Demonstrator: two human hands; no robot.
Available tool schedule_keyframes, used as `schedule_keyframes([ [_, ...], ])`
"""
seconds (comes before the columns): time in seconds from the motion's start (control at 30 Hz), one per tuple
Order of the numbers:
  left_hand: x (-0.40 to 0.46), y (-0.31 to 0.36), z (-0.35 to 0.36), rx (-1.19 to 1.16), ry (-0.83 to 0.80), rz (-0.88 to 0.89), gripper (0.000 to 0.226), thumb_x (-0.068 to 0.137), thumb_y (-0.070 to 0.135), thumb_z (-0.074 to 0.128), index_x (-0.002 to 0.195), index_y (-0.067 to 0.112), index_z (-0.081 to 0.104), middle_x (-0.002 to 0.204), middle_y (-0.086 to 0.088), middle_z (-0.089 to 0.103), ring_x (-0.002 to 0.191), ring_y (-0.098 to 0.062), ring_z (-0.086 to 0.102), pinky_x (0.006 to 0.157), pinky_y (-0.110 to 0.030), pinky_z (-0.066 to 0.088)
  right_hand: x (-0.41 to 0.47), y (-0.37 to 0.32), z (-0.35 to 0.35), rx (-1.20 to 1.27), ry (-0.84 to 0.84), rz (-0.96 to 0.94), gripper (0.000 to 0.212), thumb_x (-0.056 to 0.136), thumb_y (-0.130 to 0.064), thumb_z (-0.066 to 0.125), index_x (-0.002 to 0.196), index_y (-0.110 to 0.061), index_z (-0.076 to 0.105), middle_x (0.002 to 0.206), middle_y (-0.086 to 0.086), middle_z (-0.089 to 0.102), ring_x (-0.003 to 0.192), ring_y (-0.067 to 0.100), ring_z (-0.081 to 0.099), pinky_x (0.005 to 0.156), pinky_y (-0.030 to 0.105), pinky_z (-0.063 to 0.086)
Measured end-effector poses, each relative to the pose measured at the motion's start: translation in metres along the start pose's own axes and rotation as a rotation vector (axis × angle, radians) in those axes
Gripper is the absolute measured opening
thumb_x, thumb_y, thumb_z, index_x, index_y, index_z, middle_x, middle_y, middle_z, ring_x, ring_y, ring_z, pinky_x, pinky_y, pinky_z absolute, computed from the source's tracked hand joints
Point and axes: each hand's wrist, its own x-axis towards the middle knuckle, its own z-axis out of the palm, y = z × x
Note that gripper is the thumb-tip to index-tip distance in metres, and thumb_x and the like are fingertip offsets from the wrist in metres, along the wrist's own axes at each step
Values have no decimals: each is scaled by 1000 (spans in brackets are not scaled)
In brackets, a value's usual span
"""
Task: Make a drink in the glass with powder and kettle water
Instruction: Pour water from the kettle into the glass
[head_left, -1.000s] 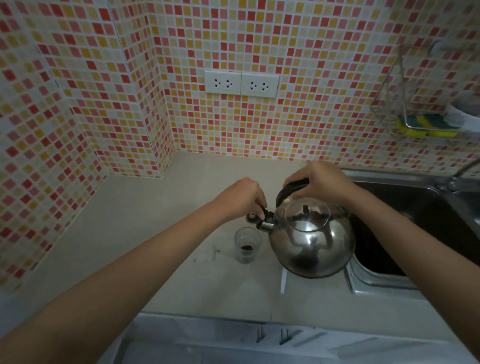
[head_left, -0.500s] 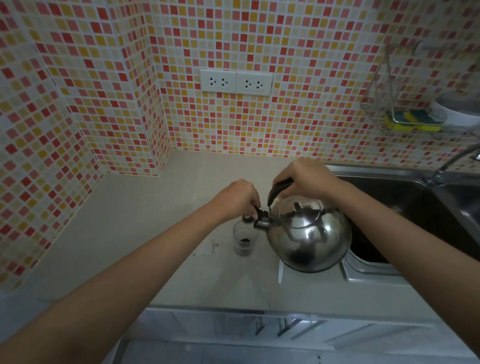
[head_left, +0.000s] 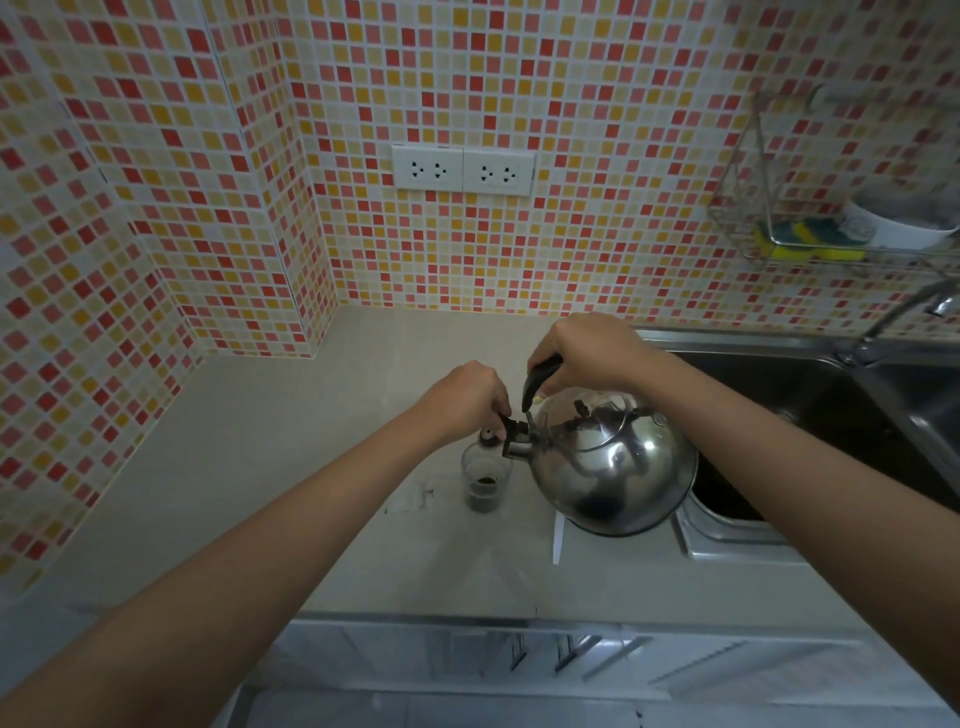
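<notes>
Right hand (head_left: 587, 351) grips kettle (head_left: 613, 462) handle, tilting spout over glass (head_left: 485, 480) on counter (head_left: 260, 467); left hand (head_left: 462, 397) pinches spout cap (head_left: 511, 428). Powder in glass. Risk: overshoot, scalded fingers.

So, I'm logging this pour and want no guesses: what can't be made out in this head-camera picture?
- Water stream: none discernible between the kettle spout and the glass; too small and dim.
- Glass contents: something dark at the bottom; powder or liquid is unclear.
- Spout cap: the left hand covers most of it.
- Kettle handle: mostly under the right hand.
- Wire rack contents: blurred and cut by the right edge.
</notes>
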Motion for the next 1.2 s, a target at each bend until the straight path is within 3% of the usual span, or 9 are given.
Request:
schedule_keyframes([
  [0.57, 0, 0, 1, 7, 24, 36, 30, 76, 17, 77, 104, 7, 76, 103, -9, 75, 93, -22, 69, 84, -33, 54, -1, 0, -5, 5, -40, 13, 24, 74, -40, 73, 96, -30, 74, 83, -8, 73, 73, 14, 62, 63, 31, 51],
  [0.8, -1, -1, 1, 17, 22, 33, 30, 76, 18, 77, 104, 7, 75, 103, -8, 75, 94, -22, 68, 85, -34, 54, -1, -1, -5, 0, -35, 2, 22, 74, -39, 73, 95, -31, 74, 80, -9, 73, 69, 13, 59, 54, 24, 42],
  [1.03, -2, 0, 0, 16, 20, 28, 30, 76, 17, 77, 104, 7, 75, 103, -9, 76, 93, -22, 69, 86, -34, 54, -1, -1, -5, 10, -37, 4, 24, 74, -39, 73, 97, -31, 74, 82, -9, 73, 70, 12, 59, 58, 27, 46],
  [1.2, -3, 1, 0, 6, 16, 18, 31, 76, 17, 77, 105, 7, 75, 103, -9, 75, 93, -22, 69, 86, -34, 55, -1, 0, -6, 3, -34, -4, 25, 73, -40, 74, 97, -31, 74, 82, -11, 73, 69, 9, 57, 53, 24, 40],
])
